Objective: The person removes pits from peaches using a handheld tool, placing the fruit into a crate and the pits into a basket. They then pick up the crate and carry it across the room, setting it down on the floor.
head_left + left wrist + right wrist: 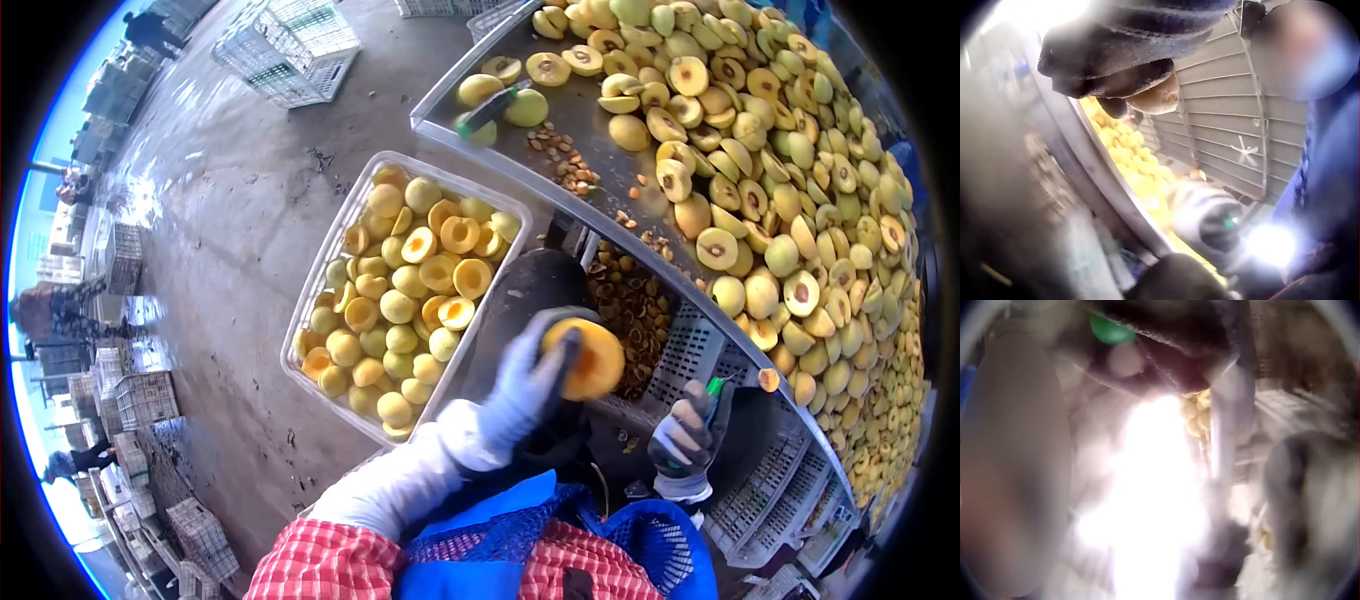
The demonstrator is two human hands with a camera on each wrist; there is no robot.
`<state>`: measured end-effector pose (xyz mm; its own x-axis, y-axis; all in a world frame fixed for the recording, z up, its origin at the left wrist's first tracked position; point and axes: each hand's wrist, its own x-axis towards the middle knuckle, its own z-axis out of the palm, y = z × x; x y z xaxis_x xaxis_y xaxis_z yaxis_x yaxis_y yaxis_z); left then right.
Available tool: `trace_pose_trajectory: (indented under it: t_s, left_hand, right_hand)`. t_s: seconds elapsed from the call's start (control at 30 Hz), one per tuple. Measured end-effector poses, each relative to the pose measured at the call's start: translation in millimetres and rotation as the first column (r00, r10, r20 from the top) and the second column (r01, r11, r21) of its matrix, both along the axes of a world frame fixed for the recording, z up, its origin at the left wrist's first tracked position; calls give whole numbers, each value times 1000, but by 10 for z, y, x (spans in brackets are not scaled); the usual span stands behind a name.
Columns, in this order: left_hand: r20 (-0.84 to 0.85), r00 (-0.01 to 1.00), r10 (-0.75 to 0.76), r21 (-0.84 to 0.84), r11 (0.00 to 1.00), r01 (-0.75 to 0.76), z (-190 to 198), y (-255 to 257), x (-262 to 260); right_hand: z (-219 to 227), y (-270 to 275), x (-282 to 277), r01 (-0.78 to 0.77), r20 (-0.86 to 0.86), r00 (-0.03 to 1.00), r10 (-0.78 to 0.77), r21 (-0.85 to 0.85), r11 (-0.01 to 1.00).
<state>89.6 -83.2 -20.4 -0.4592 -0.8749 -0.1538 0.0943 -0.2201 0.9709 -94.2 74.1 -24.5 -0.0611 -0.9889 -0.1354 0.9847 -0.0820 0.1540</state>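
Head view: my left grip, gloved, curls round a halved peach, cut face orange and turned to my right, held up over the gap between the white crate and the pit basket. Thumb lies across the cut face. My right grip, also gloved, is closed round a green-handled tool, just right of and below the peach, not touching it. White crate to my left holds pitted peach halves, stacked loosely. Basket in front of me holds brown pits. Metal bench runs diagonally along my right, piled with whole and halved peaches; scattered pits and a second green-handled tool lie near its far end. Concrete floor to the left, with empty crates stacked farther off.

Left wrist view: dark glove fingers wrap the peach at top; right grip lower down, green tool spot showing; yellow fruit along the bench edge, blurred.

Right wrist view: mostly glare and blur; green handle at top inside the glove, little else readable.
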Motion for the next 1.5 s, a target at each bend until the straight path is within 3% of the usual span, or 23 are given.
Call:
trace_pose_trajectory:
  t_s: [0.07, 0.13, 0.23, 0.27, 0.33, 0.4, 0.43, 0.5, 0.57, 0.67, 0.8, 0.83, 0.87, 0.93, 1.0, 1.1, 1.13, 1.17, 1.23, 1.33, 1.37, 1.43, 1.5]
  left_hand:
    - [176, 961, 213, -298, 942, -154, -153, -386, 349]
    - [443, 775, 451, -621, 778, -97, -572, -851, 609]
    - [634, 634, 442, -722, 631, 283, -1264, -1312, 665]
    - [855, 450, 257, -495, 663, 561, -1507, -1318, 726]
    - [815, 496, 300, -569, 573, 589, -1496, -1372, 662]
    - [689, 702, 180, -506, 813, 288, -1441, -1604, 609]
    - [620, 713, 328, -597, 786, 157, -1430, -1679, 562]
    - [721, 535, 440, -636, 727, 259, -1408, -1785, 479]
    - [742, 335, 581, -661, 550, 510, -1976, -1710, 437]
    - [739, 327, 589, -670, 594, 445, -2090, -1617, 344]
    - [785, 283, 552, -613, 623, 486, -2149, -1718, 360]
    - [795, 263, 547, -600, 644, 475, -2005, -1745, 335]
    - [749, 464, 474, -637, 709, 302, -1859, -1838, 340]
    - [553, 439, 708, -793, 609, 18, -1497, -1766, 237]
    - [364, 595, 717, -871, 488, -56, -660, -1495, -137]
    - [398, 846, 354, -866, 450, 219, 146, -1323, -888]
    - [543, 814, 206, -812, 376, 446, 367, -1356, -1143]
    - [622, 749, 229, -781, 261, 568, 392, -1419, -1406]
    - [690, 680, 250, -703, 4, 711, 226, -1666, -1845]
    - [893, 292, 342, -257, -144, 956, 26, -1753, -2325]
    - [912, 289, 292, -271, -100, 957, 66, -1775, -2368]
    - [886, 459, 70, -463, 205, 862, 81, -1733, -2275]
    - [769, 606, -206, -433, 530, 729, 253, -1541, -2024]
  right_hand:
    - [-110, 47, -2, -67, -130, 987, 96, 211, 975]
    - [-176, 29, 106, -132, -173, 965, 197, 328, 935]
    - [-249, -68, 182, -113, -245, 931, 270, 510, 853]
    - [-243, -126, 178, -68, -333, 893, 302, 563, 823]
    - [-189, -207, 154, 8, -450, 826, 340, 612, 791]
    - [-91, -220, 153, 58, -507, 790, 344, 620, 782]
    - [-107, -209, 139, 61, -491, 798, 349, 643, 764]
    - [-251, -155, 114, 61, -428, 835, 346, 696, 716]
    - [-395, -139, 77, 54, -380, 855, 353, 741, 670]
    - [-358, -220, 86, 158, -399, 834, 382, 835, 527]
    - [-292, -260, 8, 100, -410, 825, 389, 783, 613]
    - [-245, -252, 11, 110, -419, 820, 389, 783, 613]
    - [-168, -228, 30, 162, -476, 779, 407, 781, 603]
    - [-86, -94, -2, 125, -502, 761, 412, 736, 665]
    - [-109, -8, -13, 167, -523, 749, 407, 743, 648]
    - [-155, 17, -80, 248, -610, 618, 495, 750, 614]
    - [-186, 36, -101, 278, -637, 554, 537, 749, 601]
    - [-371, 124, -117, 295, -697, 512, 502, 692, 659]
    - [-359, 144, -132, 269, -664, 607, 436, 688, 674]
    - [-364, 143, -206, 232, -613, 709, 349, 671, 704]
    - [-372, 161, -216, 218, -593, 736, 327, 665, 715]
    - [-535, 164, -200, 362, -723, 631, 282, 596, 717]
    - [-578, 148, -167, 526, -895, 321, 310, 441, 727]
